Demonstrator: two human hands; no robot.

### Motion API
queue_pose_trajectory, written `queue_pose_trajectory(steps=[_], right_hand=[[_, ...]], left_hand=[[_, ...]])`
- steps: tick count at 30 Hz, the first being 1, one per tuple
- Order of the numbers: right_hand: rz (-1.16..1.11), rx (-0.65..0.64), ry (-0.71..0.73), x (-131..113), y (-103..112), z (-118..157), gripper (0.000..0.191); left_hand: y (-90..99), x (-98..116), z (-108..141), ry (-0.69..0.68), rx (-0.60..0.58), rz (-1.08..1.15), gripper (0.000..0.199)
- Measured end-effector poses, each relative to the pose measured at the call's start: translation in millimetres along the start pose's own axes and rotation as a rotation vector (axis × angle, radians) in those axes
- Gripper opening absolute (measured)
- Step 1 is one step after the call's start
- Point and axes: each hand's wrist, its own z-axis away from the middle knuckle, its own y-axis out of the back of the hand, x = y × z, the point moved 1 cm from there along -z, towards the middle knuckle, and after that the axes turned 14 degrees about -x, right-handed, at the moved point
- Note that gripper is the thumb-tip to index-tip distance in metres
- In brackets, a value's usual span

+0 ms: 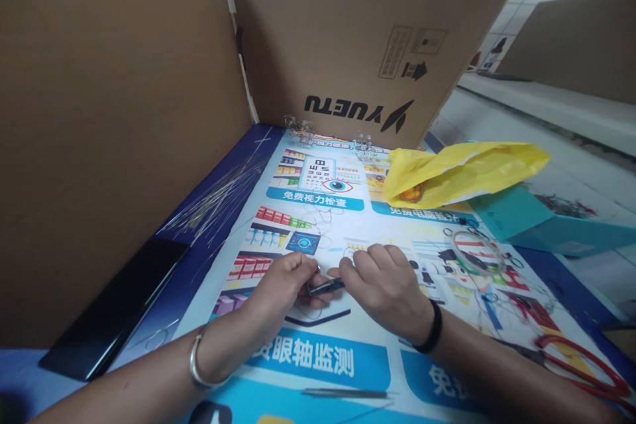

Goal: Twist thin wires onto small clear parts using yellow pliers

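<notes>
My left hand (293,281) is closed, with thumb and forefinger pinched on something small and shiny that I cannot make out. My right hand (380,285) forms a fist around the end of a small dark tool (325,287), whose kind is mostly hidden. The other end of that tool reaches to the fingers of my left hand. Below both hands lies a printed sheet (368,361) with pictures and blue bands. Thin pointed metal tools, like tweezers (345,393), rest nearer to me.
Cardboard walls (318,33) stand left and behind. Thin wires (213,195) and a glossy black slab (119,308) lie left. On the right are a yellow plastic bag (467,169), a teal box (571,228), a clear coil (477,252) and red looped handles (591,358).
</notes>
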Motion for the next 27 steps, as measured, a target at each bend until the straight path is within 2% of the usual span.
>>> queue_pose_trajectory(steps=[7, 12, 16, 19, 22, 27], right_hand=[[0.008, -0.027, -0.018, -1.1, -2.5, 0.3, 0.014], [-0.012, -0.094, -0.039, -1.9, -3.0, 0.4, 0.015], [-0.054, -0.144, -0.045, -2.2, -2.8, 1.6, 0.016], [-0.094, -0.215, -0.037, -2.4, -3.1, 1.8, 0.013], [-0.166, -0.331, -0.056, -2.1, -3.4, 1.2, 0.009], [-0.344, -0.525, -0.076, 1.0, -1.1, 1.6, 0.009]], left_hand=[[-1.3, 1.4, -0.2, 0.02, -0.002, -0.029, 0.03], [-0.8, -1.6, -0.8, -0.006, -0.021, -0.045, 0.029], [0.9, -2.3, -1.8, -0.019, 0.011, -0.106, 0.03], [4.0, -1.5, -1.7, -0.031, 0.076, -0.268, 0.027], [6.4, 0.2, 0.6, -0.098, 0.119, -0.544, 0.022], [6.3, -0.7, 8.1, -0.196, 0.065, -0.9, 0.021]])
